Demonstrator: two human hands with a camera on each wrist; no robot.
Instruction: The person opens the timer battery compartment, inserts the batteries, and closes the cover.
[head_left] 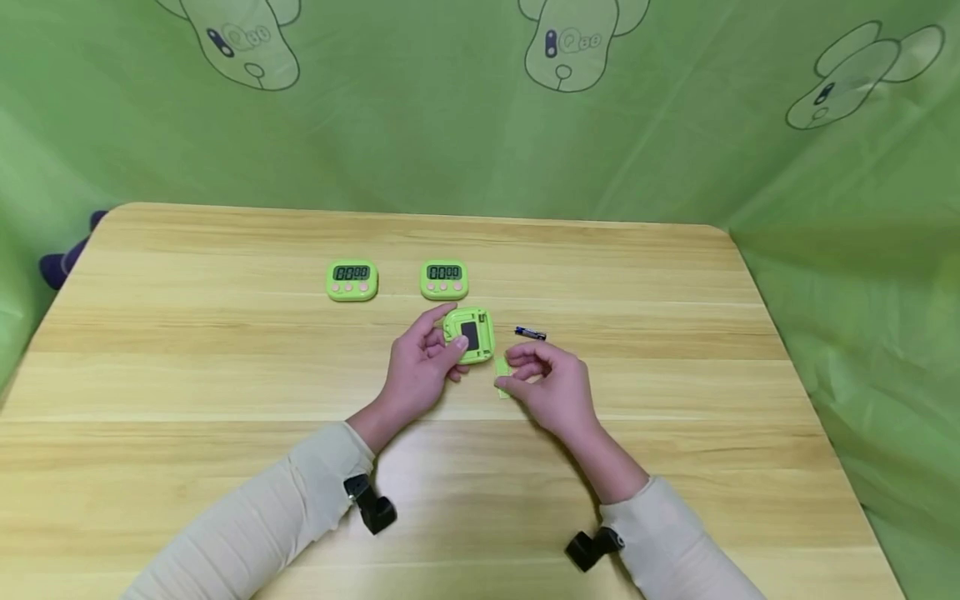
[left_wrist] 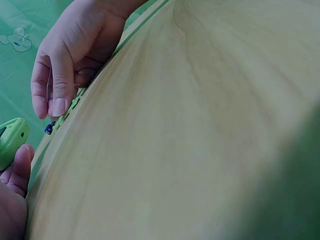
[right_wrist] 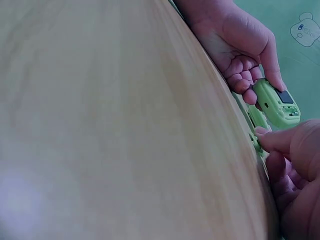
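My left hand [head_left: 412, 375] holds a green digital timer [head_left: 485, 337], back side up, thumb across its dark rectangular patch. The timer's battery slot lies uncovered along its right side. My right hand [head_left: 558, 390], just to the right and nearer me, pinches a thin green battery cover [head_left: 502, 367] low over the table; its fingers hide part of that piece. Just beyond the right fingers lies a dark blue battery [head_left: 531, 333]. In the right wrist view, the timer [right_wrist: 272, 107] is raised above the tabletop, and the right thumb rests at the cover [right_wrist: 256, 143].
Two more green timers, a left one [head_left: 352, 281] and a right one [head_left: 444, 280], lie face up beyond the hands, displays showing zeros. The wooden table [head_left: 187, 358] meets a green printed curtain [head_left: 450, 142] at its far edge.
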